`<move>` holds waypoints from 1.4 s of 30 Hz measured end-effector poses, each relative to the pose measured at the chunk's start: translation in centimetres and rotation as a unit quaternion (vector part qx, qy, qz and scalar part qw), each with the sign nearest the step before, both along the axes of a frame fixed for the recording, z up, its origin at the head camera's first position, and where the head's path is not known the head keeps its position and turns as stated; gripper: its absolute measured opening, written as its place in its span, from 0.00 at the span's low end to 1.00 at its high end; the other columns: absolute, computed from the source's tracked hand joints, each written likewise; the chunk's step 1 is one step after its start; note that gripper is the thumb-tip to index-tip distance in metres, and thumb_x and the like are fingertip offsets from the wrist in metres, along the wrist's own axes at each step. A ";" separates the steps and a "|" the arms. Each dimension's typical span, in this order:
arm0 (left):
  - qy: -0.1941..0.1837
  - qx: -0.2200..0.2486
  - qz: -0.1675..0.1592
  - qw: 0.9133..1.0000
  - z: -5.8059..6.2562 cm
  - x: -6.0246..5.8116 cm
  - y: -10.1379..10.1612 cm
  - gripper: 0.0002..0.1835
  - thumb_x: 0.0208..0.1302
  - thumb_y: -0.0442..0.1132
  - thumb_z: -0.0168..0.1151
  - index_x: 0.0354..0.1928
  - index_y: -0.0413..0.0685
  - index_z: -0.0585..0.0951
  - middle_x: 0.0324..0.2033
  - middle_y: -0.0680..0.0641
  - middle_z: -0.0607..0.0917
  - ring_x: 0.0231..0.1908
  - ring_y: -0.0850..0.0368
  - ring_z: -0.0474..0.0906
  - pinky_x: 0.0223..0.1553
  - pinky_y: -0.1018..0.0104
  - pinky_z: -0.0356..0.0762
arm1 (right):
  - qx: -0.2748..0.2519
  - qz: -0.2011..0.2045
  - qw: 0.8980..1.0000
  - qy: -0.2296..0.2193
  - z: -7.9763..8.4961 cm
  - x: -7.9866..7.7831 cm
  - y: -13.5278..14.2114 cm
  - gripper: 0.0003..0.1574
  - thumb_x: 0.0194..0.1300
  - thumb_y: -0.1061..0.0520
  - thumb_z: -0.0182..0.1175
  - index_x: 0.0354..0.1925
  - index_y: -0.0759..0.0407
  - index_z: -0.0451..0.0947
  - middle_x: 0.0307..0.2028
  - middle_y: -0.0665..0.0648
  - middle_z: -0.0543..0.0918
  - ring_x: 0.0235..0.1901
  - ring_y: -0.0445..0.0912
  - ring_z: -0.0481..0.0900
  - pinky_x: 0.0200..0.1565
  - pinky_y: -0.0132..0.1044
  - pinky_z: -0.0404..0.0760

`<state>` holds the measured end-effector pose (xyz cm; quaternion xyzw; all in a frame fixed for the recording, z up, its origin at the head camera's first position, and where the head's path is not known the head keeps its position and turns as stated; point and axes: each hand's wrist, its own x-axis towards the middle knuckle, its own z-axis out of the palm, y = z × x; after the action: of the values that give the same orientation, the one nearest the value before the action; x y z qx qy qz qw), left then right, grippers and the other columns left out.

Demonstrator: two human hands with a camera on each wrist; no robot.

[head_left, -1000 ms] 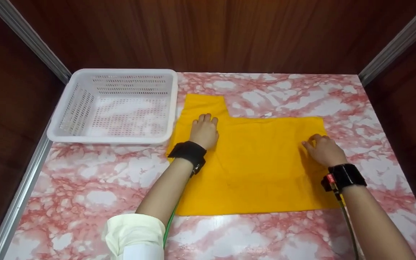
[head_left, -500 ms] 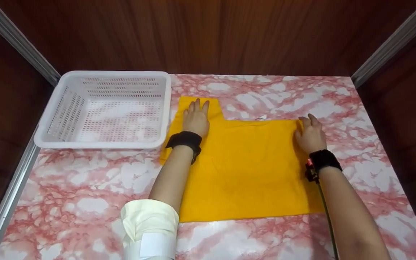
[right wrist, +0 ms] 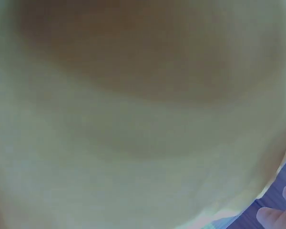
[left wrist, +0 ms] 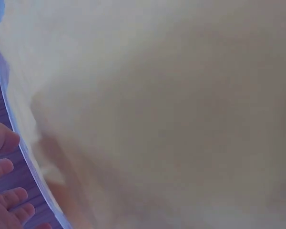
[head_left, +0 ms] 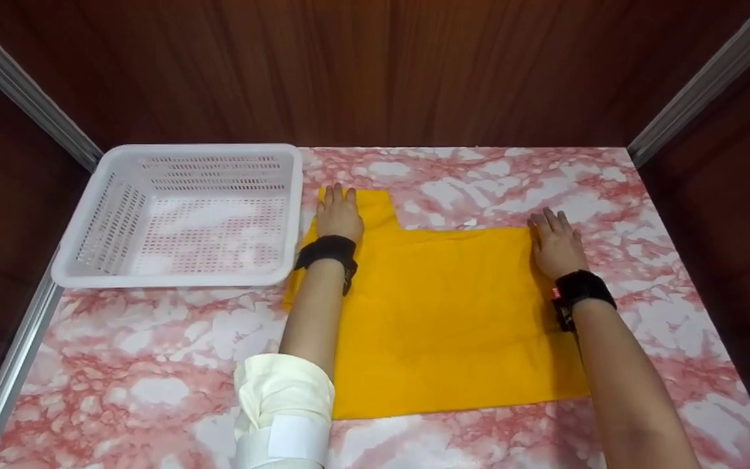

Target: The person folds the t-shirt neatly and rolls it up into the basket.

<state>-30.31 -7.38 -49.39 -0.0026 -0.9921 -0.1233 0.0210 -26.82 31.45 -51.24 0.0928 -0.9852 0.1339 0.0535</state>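
A yellow garment (head_left: 453,312), like a folded shirt, lies flat on the table with one narrower part jutting out at its far left. My left hand (head_left: 340,215) rests on that part, fingers straight and pointing away from me. At the far right corner of the cloth, my right hand (head_left: 557,251) lies with its fingers extended along the edge. In the left wrist view, blurred pale fabric fills most of the picture and fingertips (left wrist: 12,195) show at lower left. Fabric also fills the right wrist view, with fingertips (right wrist: 271,217) at lower right.
A white perforated plastic basket (head_left: 173,280) stands at the far left, close beside my left hand, with nothing in it. The table (head_left: 153,391) has a pink and white marbled top. Dark wood panels (head_left: 375,71) enclose the back and both sides.
Both hands have slid away from me towards the cloth's far edge, the left slightly leftward. Their bent fingers have straightened. The head view has shifted a little.
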 end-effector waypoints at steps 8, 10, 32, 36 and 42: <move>0.014 0.039 0.032 0.999 -1.5 -0.2 -0.4 0.19 0.67 0.38 0.45 0.60 0.48 0.66 0.56 0.42 0.70 0.55 0.46 0.64 0.49 0.55 0.65 | 0.012 0.007 1.000 -0.002 -0.4 -0.1 0.1 0.25 0.63 0.67 0.41 0.59 0.64 0.63 0.53 0.72 0.65 0.55 0.66 0.61 0.55 0.66 0.51; 0.034 0.052 0.044 0.997 -1.3 -0.5 -0.4 0.17 0.66 0.40 0.47 0.55 0.47 0.69 0.48 0.42 0.75 0.50 0.46 0.67 0.44 0.54 0.68 | 0.014 0.014 1.000 0.023 -0.4 -0.3 0.2 0.22 0.62 0.67 0.45 0.55 0.65 0.67 0.47 0.72 0.68 0.50 0.66 0.64 0.56 0.64 0.52; 0.142 -0.044 -0.018 0.989 2.0 0.2 0.8 0.10 0.63 0.31 0.50 0.46 0.43 0.72 0.39 0.42 0.79 0.43 0.47 0.73 0.42 0.58 0.67 | -0.012 0.022 0.994 0.104 0.9 0.2 1.1 0.06 0.55 0.71 0.51 0.33 0.66 0.71 0.29 0.65 0.71 0.33 0.61 0.69 0.36 0.52 0.66; 0.163 -0.075 -0.015 0.984 4.2 1.0 1.0 0.09 0.63 0.31 0.49 0.45 0.43 0.71 0.33 0.42 0.82 0.38 0.46 0.76 0.38 0.58 0.68 | -0.022 0.014 0.994 0.103 2.0 0.8 1.1 0.08 0.56 0.71 0.52 0.36 0.65 0.74 0.31 0.65 0.71 0.35 0.61 0.68 0.33 0.51 0.62; 0.162 -0.080 -0.057 0.982 7.1 3.2 -0.2 0.11 0.61 0.28 0.49 0.42 0.41 0.78 0.29 0.41 0.84 0.31 0.45 0.79 0.36 0.55 0.75 | -0.060 0.051 0.984 0.159 3.6 1.9 1.4 0.06 0.55 0.71 0.55 0.32 0.69 0.78 0.30 0.67 0.77 0.33 0.62 0.72 0.36 0.54 0.69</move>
<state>-27.09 -7.59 -42.34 -0.0807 -0.9804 -0.0422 0.1745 -24.91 32.89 -47.68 0.1600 -0.9483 0.1786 0.2081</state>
